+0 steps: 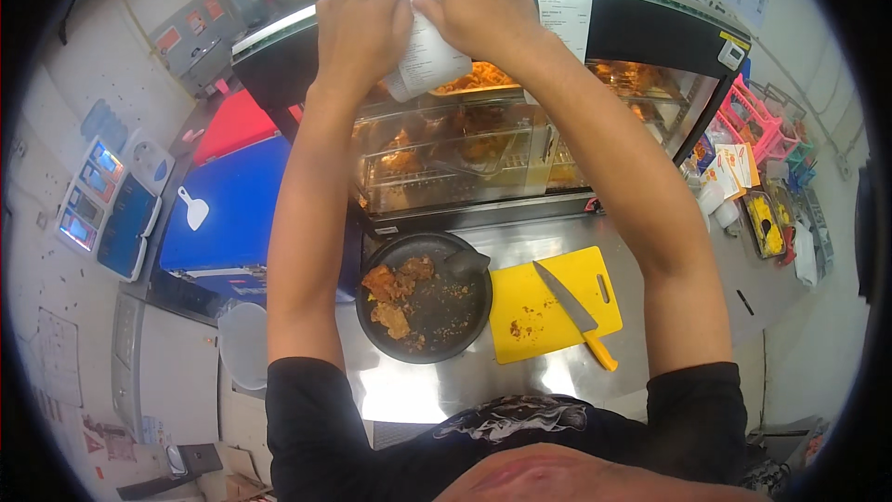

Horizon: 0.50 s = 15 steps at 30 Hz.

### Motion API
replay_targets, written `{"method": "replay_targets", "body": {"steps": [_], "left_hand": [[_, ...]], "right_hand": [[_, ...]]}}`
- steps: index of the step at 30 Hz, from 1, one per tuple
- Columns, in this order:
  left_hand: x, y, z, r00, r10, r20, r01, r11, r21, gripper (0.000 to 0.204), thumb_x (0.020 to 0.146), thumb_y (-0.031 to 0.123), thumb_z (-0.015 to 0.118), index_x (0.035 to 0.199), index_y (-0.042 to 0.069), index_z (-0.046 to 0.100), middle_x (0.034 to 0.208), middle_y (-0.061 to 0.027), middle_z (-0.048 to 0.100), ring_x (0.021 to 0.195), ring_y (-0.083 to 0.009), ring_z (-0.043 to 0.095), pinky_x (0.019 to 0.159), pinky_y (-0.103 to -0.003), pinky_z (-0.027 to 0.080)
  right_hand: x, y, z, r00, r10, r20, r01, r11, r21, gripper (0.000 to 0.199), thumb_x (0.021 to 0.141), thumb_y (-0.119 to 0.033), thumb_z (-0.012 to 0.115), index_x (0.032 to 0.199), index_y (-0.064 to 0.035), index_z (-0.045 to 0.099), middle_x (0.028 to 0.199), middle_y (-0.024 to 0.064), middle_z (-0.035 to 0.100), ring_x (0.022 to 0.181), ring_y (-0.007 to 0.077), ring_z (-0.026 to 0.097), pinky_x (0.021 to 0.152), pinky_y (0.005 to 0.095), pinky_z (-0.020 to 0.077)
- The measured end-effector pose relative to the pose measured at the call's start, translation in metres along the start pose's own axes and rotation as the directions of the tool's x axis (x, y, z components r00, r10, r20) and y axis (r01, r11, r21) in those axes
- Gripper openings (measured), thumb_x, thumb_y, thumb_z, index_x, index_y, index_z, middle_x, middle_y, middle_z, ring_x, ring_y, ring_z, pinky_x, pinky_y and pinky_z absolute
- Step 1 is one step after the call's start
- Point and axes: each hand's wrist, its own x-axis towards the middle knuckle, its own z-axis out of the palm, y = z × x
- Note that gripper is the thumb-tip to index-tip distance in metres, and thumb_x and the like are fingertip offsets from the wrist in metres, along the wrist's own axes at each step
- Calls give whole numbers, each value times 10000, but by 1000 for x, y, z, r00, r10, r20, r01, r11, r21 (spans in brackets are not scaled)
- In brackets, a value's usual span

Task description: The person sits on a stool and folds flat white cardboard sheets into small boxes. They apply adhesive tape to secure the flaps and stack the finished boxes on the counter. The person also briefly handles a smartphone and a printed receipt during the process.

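Both my arms reach up and forward to the top edge of the glass-fronted food display cabinet (641, 23). My left hand (364, 30) and my right hand (485, 5) are closed close together on the upper part of a white printed paper slip (429, 60). The slip hangs below them, in front of the glass, its lower end curled. My fingertips are partly hidden behind the knuckles. Beside my right hand, another printed slip (564, 23) hangs from the cabinet.
On the steel counter (400, 400) are a black stone mortar (446, 325) with fried pieces and a grey pestle (467, 263), and a yellow cutting board (516, 293) bearing a knife (567, 297). A blue cooler box (232, 195) with a white scoop (193, 209) stands left; pink baskets (748, 121) sit right.
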Motion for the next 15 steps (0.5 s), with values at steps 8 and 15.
{"method": "replay_targets", "body": {"steps": [8, 15], "left_hand": [[-7, -7, 4, 997, -19, -75, 15, 998, -56, 153, 930, 228, 630, 968, 117, 729, 1006, -64, 678, 936, -322, 622, 788, -505, 478], [3, 1, -3, 1000, 7, 7, -8, 999, 48, 158, 913, 207, 632, 971, 102, 733, 1011, -93, 680, 895, -332, 643, 765, -497, 500]], "right_hand": [[-11, 10, -2, 991, 1, -132, 0, 1000, 5, 246, 890, -269, 672, 823, -36, 715, 993, 151, 646, 1033, 337, 588, 872, 502, 434], [-6, 3, 2, 992, -21, -128, 29, 998, 62, 225, 901, -256, 662, 976, -44, 673, 980, 150, 660, 1007, 353, 597, 849, 516, 426]]}}
